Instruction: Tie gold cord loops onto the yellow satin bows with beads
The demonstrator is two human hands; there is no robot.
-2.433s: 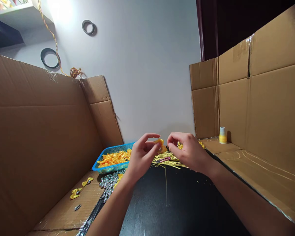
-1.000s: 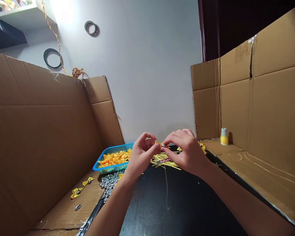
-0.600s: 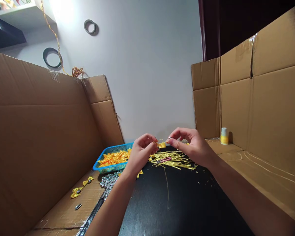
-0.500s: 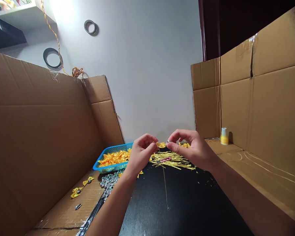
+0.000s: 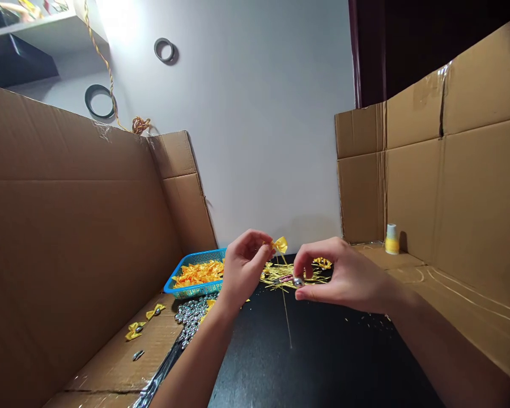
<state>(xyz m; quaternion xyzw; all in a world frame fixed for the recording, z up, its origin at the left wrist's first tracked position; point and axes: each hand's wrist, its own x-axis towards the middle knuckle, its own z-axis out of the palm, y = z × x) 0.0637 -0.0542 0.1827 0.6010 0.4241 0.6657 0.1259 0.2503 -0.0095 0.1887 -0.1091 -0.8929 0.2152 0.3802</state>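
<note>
My left hand point(image 5: 249, 263) is closed in a pinch on a yellow ribbon bow point(image 5: 281, 245), which sticks out to the right of the fingertips. A thin thread point(image 5: 287, 317) hangs below the bow over the black table top. To the right and slightly lower, my right hand point(image 5: 334, 275) grips a shiny silver bead point(image 5: 298, 281) between thumb and fingers. Whether the thread runs through this bead I cannot tell. Behind the hands lies a pile of gold strips point(image 5: 276, 271), with a small pink-handled cutting tool point(image 5: 284, 279) on top, partly covered by my right hand.
Left of my hands, a blue basket point(image 5: 170, 283) holds orange-yellow bows. Silver beads point(image 5: 191, 314) are heaped before it. Two finished-looking bows with beads point(image 5: 135, 330) lie on the cardboard. A yellow thread spool point(image 5: 391, 239) stands at right. Cardboard walls point(image 5: 471, 187) rise on both sides.
My right hand has moved down, away from the bow, with the silver bead in its fingers. The bow now points up to the right from my left hand. The view has shifted slightly.
</note>
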